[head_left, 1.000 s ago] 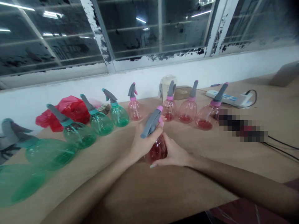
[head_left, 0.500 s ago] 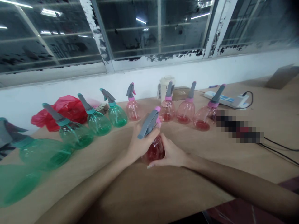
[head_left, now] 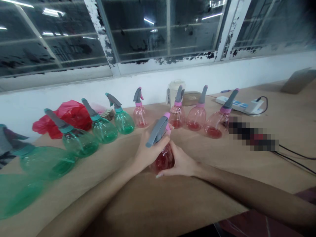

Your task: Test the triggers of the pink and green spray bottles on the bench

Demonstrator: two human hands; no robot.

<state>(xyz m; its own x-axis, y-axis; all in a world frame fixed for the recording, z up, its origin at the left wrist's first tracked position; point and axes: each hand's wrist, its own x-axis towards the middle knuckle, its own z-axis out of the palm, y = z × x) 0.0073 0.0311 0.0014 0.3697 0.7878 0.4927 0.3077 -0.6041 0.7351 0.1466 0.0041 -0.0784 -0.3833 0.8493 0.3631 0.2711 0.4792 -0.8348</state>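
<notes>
A pink spray bottle [head_left: 166, 158] with red liquid and a grey spray head stands in the middle of the wooden table [head_left: 118, 194]. My left hand [head_left: 145, 148] is closed round its neck, just below the spray head. Around the right side of the bottle's body curves my right hand [head_left: 182, 160], its thumb low at the front. Both hands hide much of the bottle. Behind them are a pink spray bottle [head_left: 141, 115] to the left and pink spray bottles [head_left: 196, 118] to the right, holding a little red liquid.
Green spray bottles [head_left: 105, 130] form a row down the left side. Behind them lies a red plastic bag [head_left: 71, 115]. A white cup [head_left: 175, 86] stands by the wall. At right are a power strip [head_left: 240, 106], black cables [head_left: 296, 157] and a blurred-out patch.
</notes>
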